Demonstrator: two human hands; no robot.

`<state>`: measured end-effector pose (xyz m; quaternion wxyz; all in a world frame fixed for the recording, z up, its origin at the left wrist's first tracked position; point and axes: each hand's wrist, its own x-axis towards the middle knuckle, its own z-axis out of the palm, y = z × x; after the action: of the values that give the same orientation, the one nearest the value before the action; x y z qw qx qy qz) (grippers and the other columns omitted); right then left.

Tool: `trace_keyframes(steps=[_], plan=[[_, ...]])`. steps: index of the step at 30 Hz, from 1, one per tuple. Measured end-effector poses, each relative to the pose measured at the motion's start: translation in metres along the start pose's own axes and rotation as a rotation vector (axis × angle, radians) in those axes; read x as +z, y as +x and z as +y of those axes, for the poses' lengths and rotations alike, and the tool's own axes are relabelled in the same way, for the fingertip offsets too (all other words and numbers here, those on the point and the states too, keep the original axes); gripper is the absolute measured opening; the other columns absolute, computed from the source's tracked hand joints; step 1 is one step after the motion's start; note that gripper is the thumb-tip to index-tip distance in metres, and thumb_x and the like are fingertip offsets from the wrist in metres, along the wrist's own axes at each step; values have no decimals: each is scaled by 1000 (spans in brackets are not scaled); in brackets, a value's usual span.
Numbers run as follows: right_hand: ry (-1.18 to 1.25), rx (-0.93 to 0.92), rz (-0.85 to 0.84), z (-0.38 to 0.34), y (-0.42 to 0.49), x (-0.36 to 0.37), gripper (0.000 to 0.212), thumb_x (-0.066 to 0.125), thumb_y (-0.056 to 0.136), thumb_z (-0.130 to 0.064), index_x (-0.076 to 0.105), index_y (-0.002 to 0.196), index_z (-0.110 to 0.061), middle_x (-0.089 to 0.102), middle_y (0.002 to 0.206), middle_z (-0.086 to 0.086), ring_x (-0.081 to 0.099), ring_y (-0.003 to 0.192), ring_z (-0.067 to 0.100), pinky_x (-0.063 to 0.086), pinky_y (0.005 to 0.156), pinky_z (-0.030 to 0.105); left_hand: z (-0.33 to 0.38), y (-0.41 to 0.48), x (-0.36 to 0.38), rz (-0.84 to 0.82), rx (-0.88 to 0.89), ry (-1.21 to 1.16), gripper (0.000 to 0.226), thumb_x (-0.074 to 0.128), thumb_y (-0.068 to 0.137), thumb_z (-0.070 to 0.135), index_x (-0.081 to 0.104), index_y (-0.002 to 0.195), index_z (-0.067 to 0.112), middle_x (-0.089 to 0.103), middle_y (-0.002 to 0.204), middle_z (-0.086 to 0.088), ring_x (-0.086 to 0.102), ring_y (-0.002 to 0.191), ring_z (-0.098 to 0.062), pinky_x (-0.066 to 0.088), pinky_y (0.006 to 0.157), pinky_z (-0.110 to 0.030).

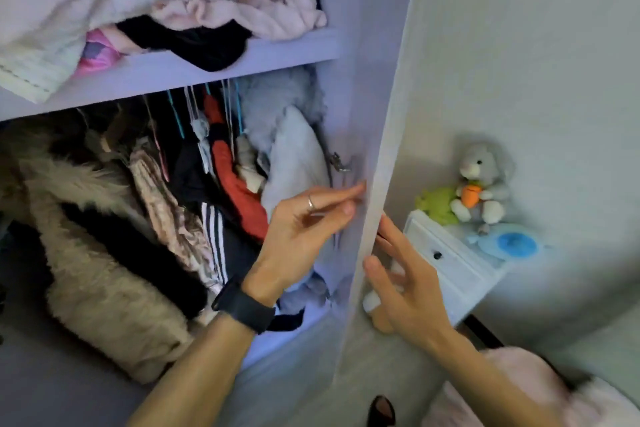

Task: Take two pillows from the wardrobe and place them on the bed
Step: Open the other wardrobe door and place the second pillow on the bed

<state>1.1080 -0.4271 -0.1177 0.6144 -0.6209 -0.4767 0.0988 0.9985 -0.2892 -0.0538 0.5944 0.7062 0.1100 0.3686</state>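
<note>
Pillow [294,156]: a pale blue-grey cushion is standing wedged on end at the right of the wardrobe's hanging space, just beyond the left fingertips; a second pillow cannot be made out.
Left hand [304,222]: it is reaching into the wardrobe with fingers spread and empty, ring on one finger, black watch [244,305] on the wrist — fingertips lying close to the inner side wall, contact unclear.
Right hand [403,284]: it is hovering open and empty at the outer face of the wardrobe side panel [377,156], near the panel's front edge.
Obstructions: hanging clothes [194,191] are crowding the pillow's left side — a red garment, a black one with white stripes, a fur-trimmed coat [104,253].
Upper shelf [207,76]: it is carrying crumpled pink, white and black fabrics.
Right surroundings: a white nightstand [446,253] is bearing a grey plush rabbit [481,180] holding an orange carrot, beside a green toy.
Near right: a soft pink fleecy cover [519,388] is showing at the lower corner.
</note>
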Motion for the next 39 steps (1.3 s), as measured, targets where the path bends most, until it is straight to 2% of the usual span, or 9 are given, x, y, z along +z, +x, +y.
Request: trace_keyframes(steps=[2,5,9,12,14,20,27,31,39], plan=[[2,33,110,-1,-8,-14,56,65,95,-19,46,145,-33,58,136,-27,58,124,1,54,89,21,-11,7,16,-74,159,230,35,67,91,18,69,125,14,68,127,-1,62,121,-15,49,104,-39],[12,122,266,3,-12,-37,57,69,90,-5,52,142,-22,66,131,-11,64,117,8,56,88,24,-24,21,43,-181,391,549,51,63,92,20,55,142,24,55,142,5,52,132,-10,44,109,-33],[-89,178,522,15,-6,-76,56,73,87,-5,57,131,-35,75,107,-17,71,96,0,53,80,12,-58,48,82,-294,603,896,74,64,89,19,32,155,29,35,158,-5,33,147,-28,37,113,-51],[-242,214,634,28,8,-104,53,73,89,-13,56,131,-38,71,94,-31,68,92,-11,47,81,4,-85,69,110,-406,601,1182,95,68,85,28,8,158,37,5,168,-4,11,153,-39,25,117,-61],[-290,249,679,36,20,-118,50,72,91,-19,56,135,-36,72,99,-21,67,93,-11,44,82,1,-99,79,128,-433,573,1236,105,72,84,34,-2,158,38,-8,168,-2,5,152,-42,20,116,-64],[-373,251,719,55,40,-136,51,67,95,-20,51,142,-31,64,99,-25,61,90,-22,40,80,-3,-122,97,165,-347,502,1235,115,77,81,42,-10,157,37,-20,165,-2,3,151,-46,23,110,-73],[-336,225,775,65,24,-114,52,62,97,-11,50,145,-28,68,118,-9,65,107,-4,50,89,13,-127,93,148,-364,554,1179,100,68,87,22,-1,158,40,-8,168,0,12,152,-40,25,113,-68],[-539,124,780,79,-10,-65,43,64,89,-3,61,131,-10,50,140,11,51,127,16,38,107,21,-134,80,96,-416,246,1051,76,57,93,25,17,156,39,17,166,-3,26,148,-38,30,116,-54],[-409,-28,234,67,45,39,25,62,93,-22,70,116,-22,58,138,-1,48,132,19,34,110,21,-94,64,-45,-9,17,1070,54,63,89,23,52,142,28,46,149,-3,47,133,-25,41,109,-39]])
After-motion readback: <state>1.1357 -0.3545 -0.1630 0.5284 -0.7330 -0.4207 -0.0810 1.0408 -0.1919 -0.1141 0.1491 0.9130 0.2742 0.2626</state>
